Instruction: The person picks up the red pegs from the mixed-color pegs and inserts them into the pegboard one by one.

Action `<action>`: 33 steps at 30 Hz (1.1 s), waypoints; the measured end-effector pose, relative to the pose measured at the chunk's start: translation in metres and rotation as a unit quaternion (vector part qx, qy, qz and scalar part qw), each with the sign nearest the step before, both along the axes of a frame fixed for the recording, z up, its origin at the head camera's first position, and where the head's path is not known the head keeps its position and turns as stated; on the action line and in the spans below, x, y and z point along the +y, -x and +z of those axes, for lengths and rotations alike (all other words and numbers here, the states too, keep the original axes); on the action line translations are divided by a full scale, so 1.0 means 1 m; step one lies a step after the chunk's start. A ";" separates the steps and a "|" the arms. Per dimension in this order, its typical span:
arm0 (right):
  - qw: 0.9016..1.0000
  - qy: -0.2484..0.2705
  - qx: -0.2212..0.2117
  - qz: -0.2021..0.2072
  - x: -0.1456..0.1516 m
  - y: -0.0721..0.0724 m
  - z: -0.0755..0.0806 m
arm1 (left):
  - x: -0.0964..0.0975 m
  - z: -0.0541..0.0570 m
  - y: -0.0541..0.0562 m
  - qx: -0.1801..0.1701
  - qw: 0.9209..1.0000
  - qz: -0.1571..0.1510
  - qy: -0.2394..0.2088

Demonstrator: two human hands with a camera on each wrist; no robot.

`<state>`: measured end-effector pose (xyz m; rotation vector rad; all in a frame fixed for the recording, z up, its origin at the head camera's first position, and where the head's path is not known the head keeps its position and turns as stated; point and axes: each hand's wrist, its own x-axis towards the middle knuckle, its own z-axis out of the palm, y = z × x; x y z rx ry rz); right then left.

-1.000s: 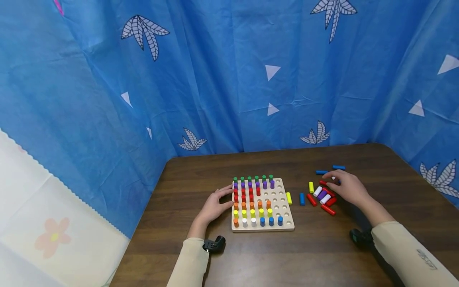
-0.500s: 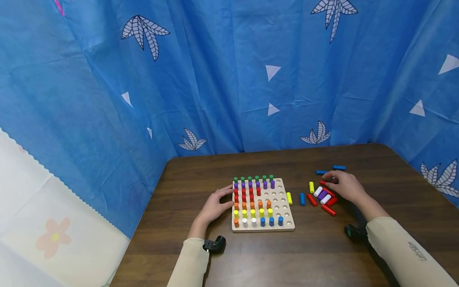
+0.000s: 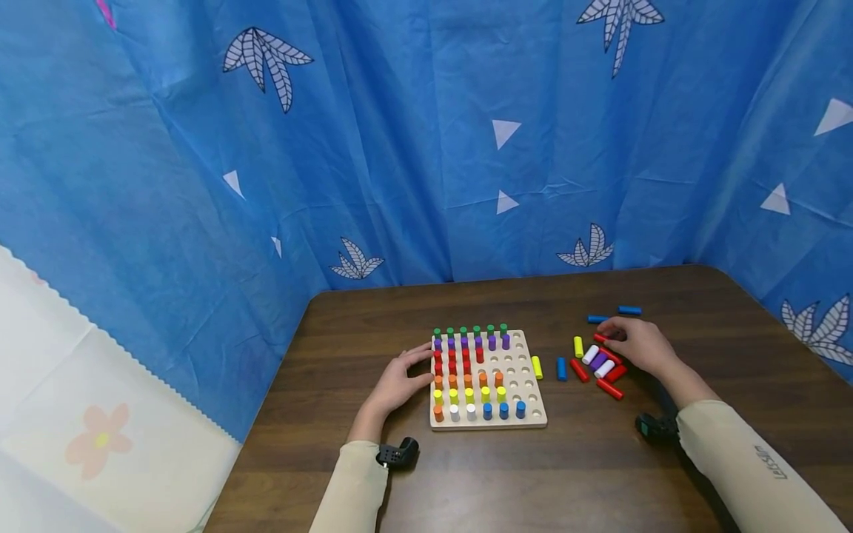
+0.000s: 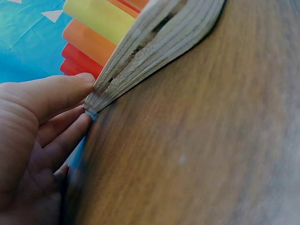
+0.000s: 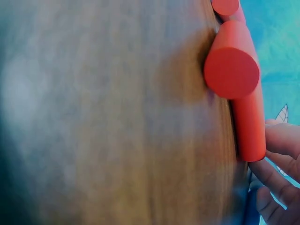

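Two risks: my right hand (image 3: 636, 344), grip unreadable, could nudge the red cylindrical peg (image 3: 601, 338) rolling; left hand (image 3: 395, 383)'s relaxed grip could let the pale wooden pegboard (image 3: 503, 366) slide.

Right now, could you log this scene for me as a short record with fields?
Surface: brown wood-grain table
Board: pale wooden pegboard, rightmost column unfilled
Nearest row: one orange cylindrical peg, two white pegs, three blue pegs
Left hand: touches the board's left edge
Right hand: at a loose red cylindrical peg, grip unclear
Backdrop: blue patterned curtain
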<state>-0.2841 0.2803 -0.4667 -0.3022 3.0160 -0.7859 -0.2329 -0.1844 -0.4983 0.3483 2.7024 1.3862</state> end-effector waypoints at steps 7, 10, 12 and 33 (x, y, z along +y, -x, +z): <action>1.000 -0.002 0.005 0.001 0.001 -0.001 -0.002 | -0.001 -0.002 0.001 0.004 1.000 -0.007 -0.005; 1.000 -0.001 0.005 0.000 0.001 -0.001 -0.001 | 0.000 -0.001 0.001 0.004 1.000 -0.007 -0.009; 1.000 0.000 0.007 0.001 0.000 -0.003 0.001 | 0.000 -0.001 0.001 0.004 1.000 -0.006 -0.009; 0.985 0.033 0.161 0.050 -0.021 -0.041 0.028 | -0.001 -0.002 0.001 0.005 1.000 -0.009 0.004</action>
